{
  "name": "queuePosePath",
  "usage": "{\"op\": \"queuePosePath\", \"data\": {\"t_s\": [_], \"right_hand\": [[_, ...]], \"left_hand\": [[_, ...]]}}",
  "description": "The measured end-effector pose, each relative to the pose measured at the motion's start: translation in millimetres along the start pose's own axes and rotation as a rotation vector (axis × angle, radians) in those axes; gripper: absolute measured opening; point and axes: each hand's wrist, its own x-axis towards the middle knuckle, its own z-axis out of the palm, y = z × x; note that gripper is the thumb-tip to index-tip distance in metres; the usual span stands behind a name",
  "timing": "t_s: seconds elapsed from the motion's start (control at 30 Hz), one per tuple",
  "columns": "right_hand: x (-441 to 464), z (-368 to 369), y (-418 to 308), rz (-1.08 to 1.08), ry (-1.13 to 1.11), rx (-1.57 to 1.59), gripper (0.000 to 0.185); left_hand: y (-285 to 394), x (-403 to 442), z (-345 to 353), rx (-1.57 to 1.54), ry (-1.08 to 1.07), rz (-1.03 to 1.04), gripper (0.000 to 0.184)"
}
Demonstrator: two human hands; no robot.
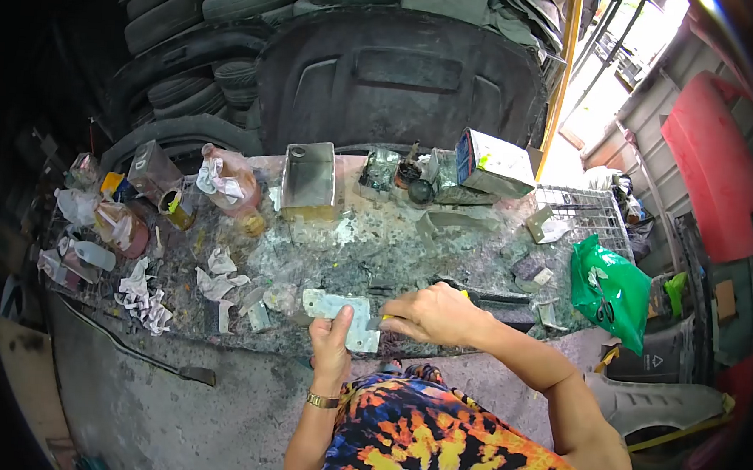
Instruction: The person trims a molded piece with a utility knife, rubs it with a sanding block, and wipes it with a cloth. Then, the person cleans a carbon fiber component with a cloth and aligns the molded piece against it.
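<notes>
Over the near edge of the workbench (376, 252), holding a pale stepped plate (359, 321) by its left part in the left hand (331, 343). Gripping with the thumb pressed on the upper face; impossible to tell the curl of the fingers hidden beneath. Clasping, in the right hand (430, 314), a small tool with yellow on it (387, 317) — fingers folded tightly around it, with a dark end at the plate's right edge. Too small to tell whether pressing or merely meeting it.

Could skid off that edge if pushed too hard, seemingly with no firm backing under the plate, and run across toward the left thumb, lying on the same face. Could twist out of the pinch too, being held at one side only, and drop past the bench to the floor (214, 405). Could knock the long dark strip (501, 299) just behind the right hand with a sudden slip. If dropped leftward, could end up among the loose metal pieces (258, 317) and crumpled rag (218, 286) — likely from a loosened thumb.
</notes>
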Motion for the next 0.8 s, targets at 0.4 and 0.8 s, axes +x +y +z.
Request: {"op": "queuePosePath", "data": {"t_s": [0.4, 0.8], "right_hand": [[-4.0, -11.1, 0.5, -0.016, -0.319, 0.027, 0.032], [-21.3, -8.7, -8.2, 0.139, -0.348, -0.031, 0.032]], "left_hand": [[9.0, -5.7, 15.7, 0.002, 0.038, -0.016, 0.010], [-15.0, -6.8, 7.1, 0.082, 0.070, 0.031, 0.014]]}}
